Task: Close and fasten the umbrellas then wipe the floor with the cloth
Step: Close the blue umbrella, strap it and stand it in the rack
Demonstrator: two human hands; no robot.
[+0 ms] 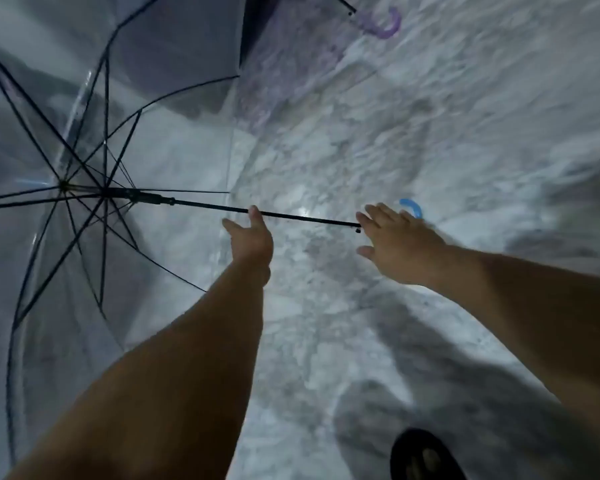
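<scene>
The left hand (248,237) reaches to the black shaft (291,216) of the clear umbrella (84,188), its grip spread, fingertips at the shaft without curling round it. The right hand (392,237) is spread too, its fingers over the shaft's end, just in front of the blue handle (413,206). The umbrella lies open on its side on the marbled floor (430,116), canopy to the left. A 2nd umbrella with a purple handle (383,26) lies at the top. A dark sandal (425,455) shows below.
</scene>
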